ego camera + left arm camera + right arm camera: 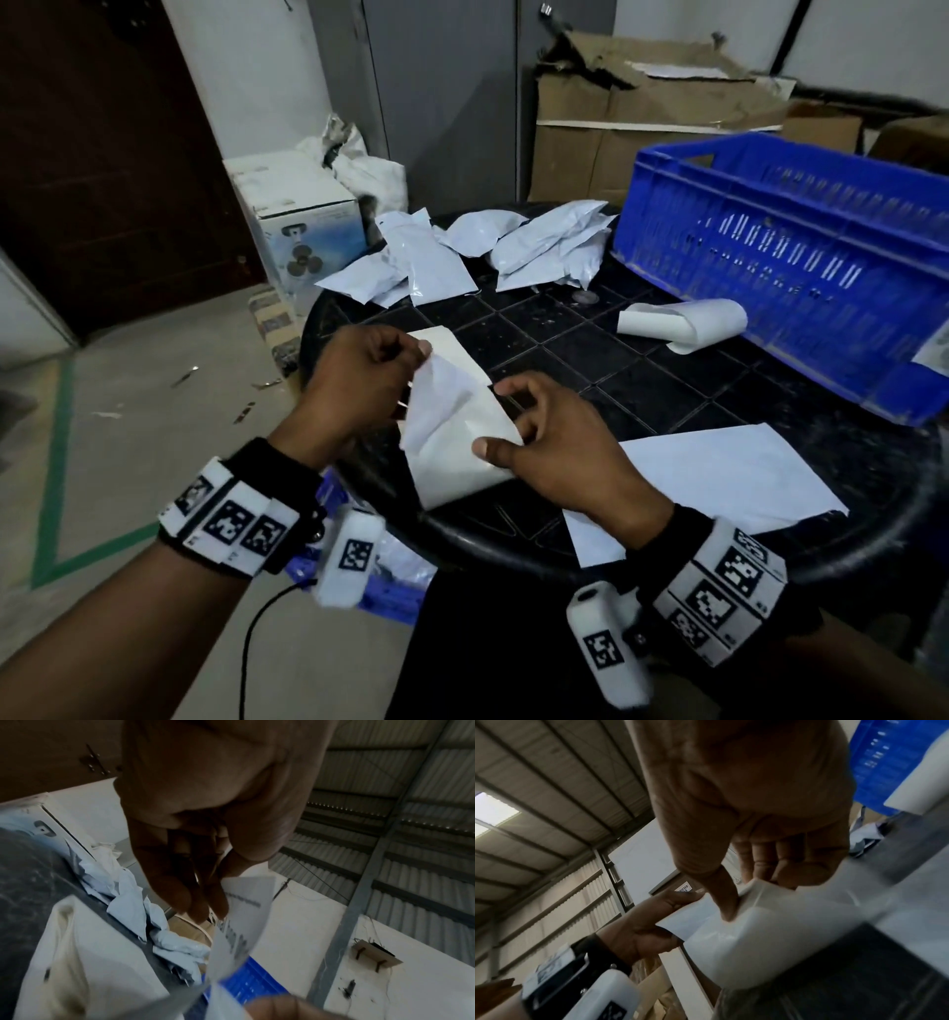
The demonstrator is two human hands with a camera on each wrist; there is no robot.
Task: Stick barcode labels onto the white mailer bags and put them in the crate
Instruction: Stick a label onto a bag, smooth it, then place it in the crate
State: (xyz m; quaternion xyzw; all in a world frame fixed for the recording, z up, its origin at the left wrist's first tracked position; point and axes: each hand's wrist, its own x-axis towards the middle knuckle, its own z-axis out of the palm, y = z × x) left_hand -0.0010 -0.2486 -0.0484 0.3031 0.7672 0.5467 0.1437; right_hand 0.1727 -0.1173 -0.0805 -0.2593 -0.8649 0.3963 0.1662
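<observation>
Left hand (359, 380) curled, pinching the top corner of a label sheet (452, 426); right hand (554, 452) curled too, thumb and fingers clamping the sheet's lower edge. Sheet held between both, above the near counter (565, 329) edge; printed side possibly a barcode, too blurred to tell. Beyond the hands: roughly seven bags (539, 241), heaped. Right of the hands: one crate (801, 257), one paper roll (683, 321), one flat sheet (719, 478).

grey floor (154, 411) with green tape line (54, 462), dark door (102, 154), grey cabinet (441, 97) (dim light), corrugated roof (411, 780).
</observation>
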